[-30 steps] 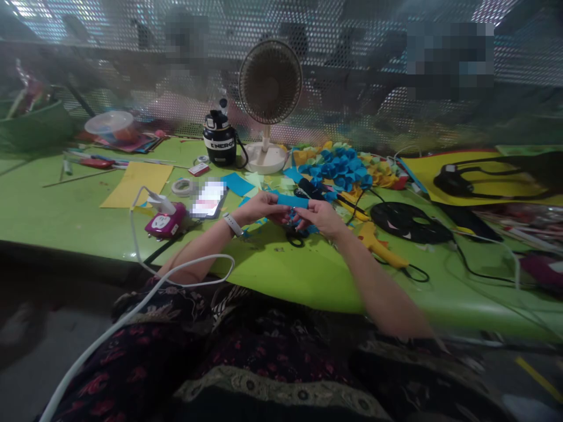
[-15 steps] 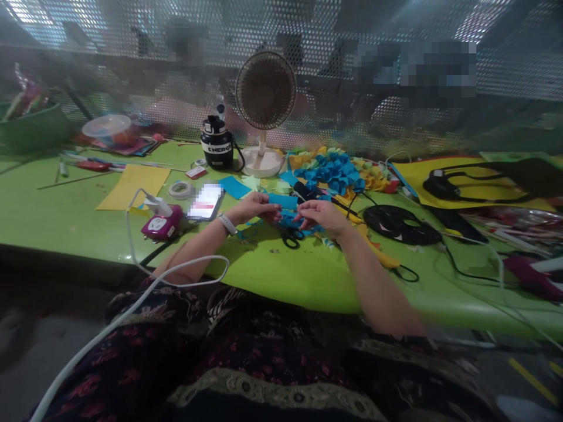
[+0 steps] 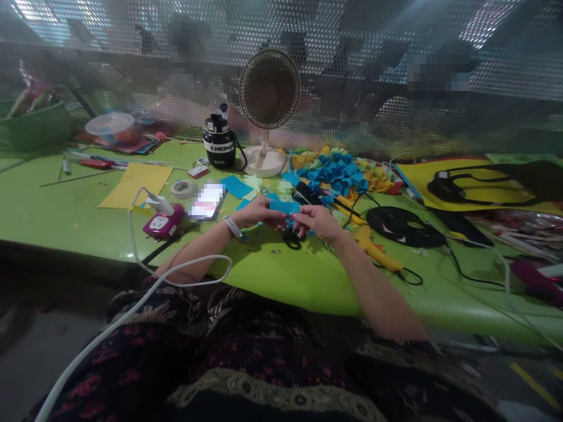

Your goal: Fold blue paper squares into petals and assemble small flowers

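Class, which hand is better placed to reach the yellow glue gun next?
Right, likely: the right hand lies closer to the yellow glue gun, while the left hand sits farther away.

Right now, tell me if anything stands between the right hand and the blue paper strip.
Nothing visible does: the right hand touches the blue paper strip, which the left hand holds too.

A green table (image 3: pixel 281 275) holds a desk fan (image 3: pixel 268 88), yellow card (image 3: pixel 135 185) and scissors (image 3: pixel 291 239).
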### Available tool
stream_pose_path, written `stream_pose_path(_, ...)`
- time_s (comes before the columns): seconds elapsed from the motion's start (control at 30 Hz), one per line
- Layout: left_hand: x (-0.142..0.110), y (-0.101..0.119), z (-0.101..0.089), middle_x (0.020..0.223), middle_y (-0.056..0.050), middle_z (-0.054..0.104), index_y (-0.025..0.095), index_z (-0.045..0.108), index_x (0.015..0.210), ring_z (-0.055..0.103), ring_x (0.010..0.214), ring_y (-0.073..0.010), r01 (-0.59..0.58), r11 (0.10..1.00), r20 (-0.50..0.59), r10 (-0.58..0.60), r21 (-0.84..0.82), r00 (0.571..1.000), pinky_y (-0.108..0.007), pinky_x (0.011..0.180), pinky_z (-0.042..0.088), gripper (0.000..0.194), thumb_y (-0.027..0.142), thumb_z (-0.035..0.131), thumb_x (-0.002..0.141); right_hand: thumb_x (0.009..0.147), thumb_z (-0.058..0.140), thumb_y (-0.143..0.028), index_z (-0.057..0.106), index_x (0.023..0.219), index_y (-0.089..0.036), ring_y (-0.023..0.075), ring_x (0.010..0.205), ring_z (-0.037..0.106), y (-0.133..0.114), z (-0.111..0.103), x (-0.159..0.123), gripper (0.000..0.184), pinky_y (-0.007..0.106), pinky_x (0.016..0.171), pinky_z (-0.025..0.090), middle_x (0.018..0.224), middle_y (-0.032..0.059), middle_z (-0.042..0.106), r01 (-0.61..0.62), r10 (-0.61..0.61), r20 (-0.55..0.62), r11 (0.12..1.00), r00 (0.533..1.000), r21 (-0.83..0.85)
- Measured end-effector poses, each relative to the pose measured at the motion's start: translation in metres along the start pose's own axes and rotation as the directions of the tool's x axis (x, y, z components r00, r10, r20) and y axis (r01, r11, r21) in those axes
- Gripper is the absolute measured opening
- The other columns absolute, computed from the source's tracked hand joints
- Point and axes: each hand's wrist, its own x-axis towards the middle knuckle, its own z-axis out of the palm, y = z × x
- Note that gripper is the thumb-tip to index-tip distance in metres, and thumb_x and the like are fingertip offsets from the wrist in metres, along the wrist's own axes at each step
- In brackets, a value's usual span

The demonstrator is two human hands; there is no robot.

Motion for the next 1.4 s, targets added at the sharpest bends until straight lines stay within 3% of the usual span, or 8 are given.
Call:
stream_pose_path(0.2,-0.001,0.006,-0.006,0.073,-0.009,0.077,0.01,0.062,0.067,0.074,0.064,-0.015,-0.018,1.0,-0.05,0.019,0.022,0.999,-0.026,0.066,0.062,0.03,0.024,0.088,0.071,0.069,0.082,-0.055,0.058,0.063,-0.018,0.0092,0.042,0.058,-0.003,-0.003,-0.001,0.045,0.02,0.04,0.039,0.061,0.0034,0.071,0.021,-0.021,-0.081,1.0,0.997,-0.005)
stream_pose_path(0.57,-0.003,0.013,-0.016,0.081,-0.012,0.078,0.009,0.073,0.087,0.075,0.073,-0.0166,-0.122,0.989,-0.2,0.105,-0.077,0.974,-0.03,0.077,0.06,0.031,0.035,0.086,0.077,0.063,0.081,-0.054,0.062,0.07,-0.019,0.0087,0.042,0.057,-0.002,-0.005,0.005,0.04,0.02,0.042,0.044,0.063,0.0018,0.071,0.04,0.027,-0.345,0.981,0.938,0.188)
stream_pose_path(0.67,0.002,0.006,0.0,0.086,-0.011,0.078,0.011,0.072,0.094,0.075,0.079,-0.0173,-0.142,0.974,-0.181,0.11,-0.177,0.977,-0.032,0.081,0.06,0.036,0.044,0.081,0.081,0.064,0.081,-0.053,0.062,0.074,-0.02,0.009,0.045,0.06,0.001,0.014,0.005,0.04,0.02,0.043,0.045,0.07,0.003,0.074,0.004,0.078,-0.331,0.971,0.94,0.24)
stream_pose_path(0.8,0.005,0.003,0.01,0.068,-0.002,0.071,0.011,0.065,0.076,0.069,0.064,-0.0103,-0.189,0.943,-0.279,0.11,-0.275,0.954,-0.029,0.082,0.058,0.03,0.035,0.081,0.082,0.063,0.083,-0.053,0.065,0.078,-0.019,0.0121,0.05,0.064,0.002,0.027,0.0,0.041,0.023,0.049,0.051,0.072,0.0039,0.074,-0.03,0.068,-0.183,0.979,0.981,0.202)
stream_pose_path(0.97,0.002,0.008,-0.002,0.057,-0.002,0.066,0.012,0.06,0.066,0.069,0.059,-0.0122,-0.08,0.969,-0.205,0.032,-0.234,0.978,-0.029,0.075,0.059,0.033,0.031,0.079,0.085,0.073,0.075,-0.042,0.068,0.101,-0.021,0.016,0.065,0.068,0.006,0.007,-0.001,0.036,0.03,0.063,0.058,0.083,0.0034,0.072,0.193,-0.196,-0.285,0.98,0.938,-0.037)
stream_pose_path(1.13,0.002,0.007,-0.005,0.062,-0.005,0.07,0.011,0.062,0.069,0.068,0.056,-0.0125,-0.021,0.987,-0.076,0.009,-0.157,0.997,-0.029,0.069,0.059,0.034,0.036,0.082,0.081,0.079,0.069,-0.027,0.077,0.104,-0.03,0.0256,0.115,0.063,0.01,-0.001,0.0,0.026,0.043,0.096,0.055,0.122,0.0068,0.066,0.463,-0.571,-0.147,0.768,0.807,-0.442)
stream_pose_path(1.23,0.001,0.005,-0.003,0.061,-0.004,0.07,0.011,0.063,0.07,0.068,0.056,-0.0119,-0.053,0.99,-0.055,0.046,-0.133,0.997,-0.027,0.065,0.059,0.035,0.038,0.082,0.081,0.086,0.065,-0.025,0.081,0.094,-0.032,0.0258,0.117,0.061,0.011,0.002,-0.002,0.019,0.046,0.099,0.053,0.127,0.006,0.064,0.511,-0.651,-0.109,0.679,0.751,-0.527)
stream_pose_path(1.4,0.001,0.003,-0.003,0.058,-0.002,0.069,0.012,0.059,0.065,0.068,0.055,-0.0109,-0.093,0.995,-0.063,0.09,-0.045,0.994,-0.024,0.063,0.059,0.036,0.033,0.086,0.076,0.088,0.067,-0.028,0.081,0.093,-0.034,0.027,0.118,0.059,0.011,0.005,-0.004,0.017,0.048,0.096,0.055,0.131,0.0047,0.064,0.482,-0.637,-0.109,0.673,0.763,-0.561)
